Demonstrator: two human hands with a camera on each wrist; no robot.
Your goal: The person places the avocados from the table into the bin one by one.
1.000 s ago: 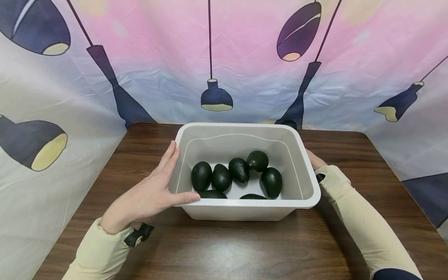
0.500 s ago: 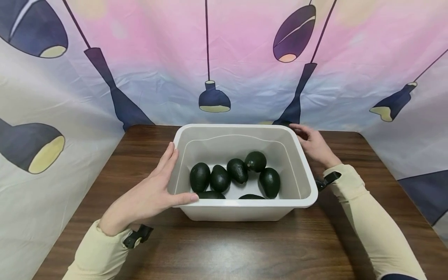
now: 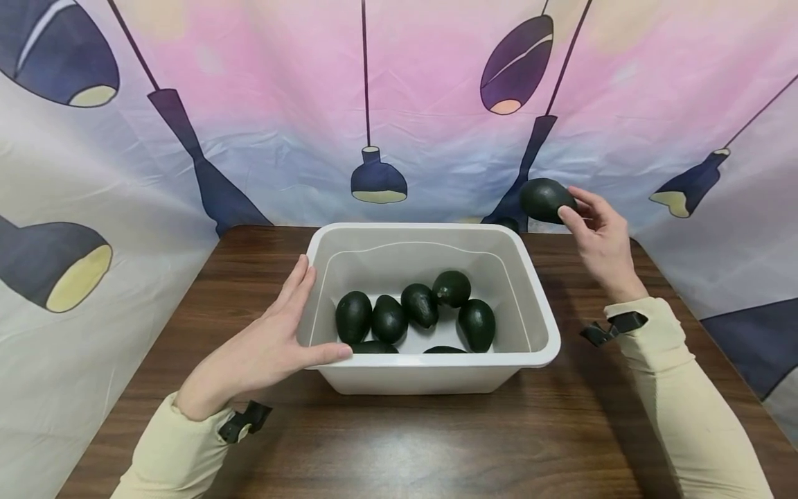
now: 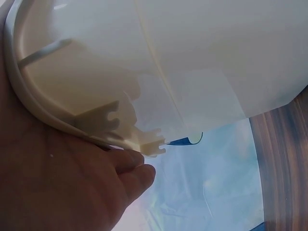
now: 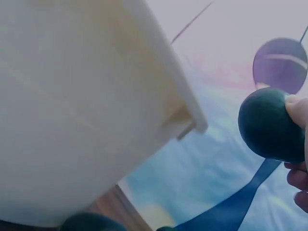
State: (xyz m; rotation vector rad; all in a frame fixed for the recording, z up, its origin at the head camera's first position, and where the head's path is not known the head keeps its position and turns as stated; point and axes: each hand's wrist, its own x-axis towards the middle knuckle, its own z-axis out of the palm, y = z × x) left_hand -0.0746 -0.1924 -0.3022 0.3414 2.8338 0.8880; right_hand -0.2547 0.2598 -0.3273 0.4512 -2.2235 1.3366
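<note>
In the head view a grey plastic bin (image 3: 430, 374) stands on the table with several dark green avocados (image 3: 353, 317) on its floor. My left hand (image 3: 264, 346) rests at its front left corner, fingers straight along the left side and thumb lying on the front rim. The left wrist view shows those fingers (image 4: 137, 180) against the rim from below. Beyond the bin's back right corner, my right hand (image 3: 601, 242) pinches an avocado (image 3: 544, 200) between thumb and fingers, raised above rim height. The same avocado (image 5: 269, 125) appears in the right wrist view.
Behind the bin's back right corner, a dark rounded thing (image 3: 508, 224), probably another avocado, is mostly hidden. Dark green avocado (image 5: 91, 222) tops show low in the right wrist view. The brown wooden table (image 3: 399, 443) ends at a printed cloth (image 3: 280, 138).
My right hand came up from beside the bin's right wall, past its back right corner, and now holds an avocado in the air. The left hand stays at the rim.
</note>
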